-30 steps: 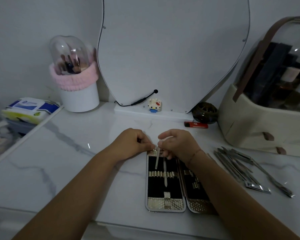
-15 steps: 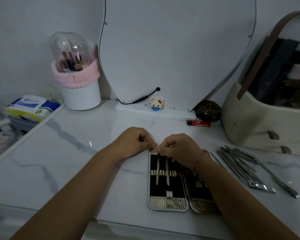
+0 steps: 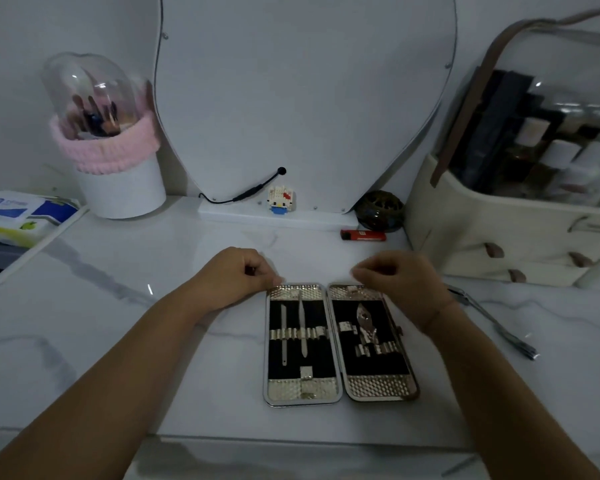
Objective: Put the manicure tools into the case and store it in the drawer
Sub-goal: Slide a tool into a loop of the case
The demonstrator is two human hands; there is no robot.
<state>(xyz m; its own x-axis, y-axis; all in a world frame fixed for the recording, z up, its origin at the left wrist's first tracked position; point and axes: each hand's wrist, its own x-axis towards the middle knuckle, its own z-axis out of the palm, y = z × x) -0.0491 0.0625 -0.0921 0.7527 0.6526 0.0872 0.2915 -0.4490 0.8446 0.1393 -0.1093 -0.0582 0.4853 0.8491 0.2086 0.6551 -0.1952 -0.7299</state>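
The manicure case (image 3: pixel 303 389) lies open flat on the marble top. Its left half holds two thin metal tools (image 3: pixel 302 327) under the elastic band, and its right half holds nippers (image 3: pixel 366 323). My left hand (image 3: pixel 232 275) has curled fingers and pinches the case's top left corner. My right hand (image 3: pixel 402 282) hovers over the top of the right half with loosely curled fingers and holds nothing. Loose metal tools (image 3: pixel 499 332) lie to the right of the case, mostly hidden behind my right forearm.
A mirror (image 3: pixel 302 81) stands at the back with a small toy figure (image 3: pixel 280 199), a red lighter (image 3: pixel 362 235) and a dark bowl (image 3: pixel 381 209) at its foot. A brush holder (image 3: pixel 118 181) and wipes pack (image 3: pixel 18 213) sit left; a cosmetics organiser (image 3: pixel 499 230) sits right.
My right hand has let go of the thin tool, now seated in the left half, and moved right over the other half. My left hand has stayed at the case's top left corner.
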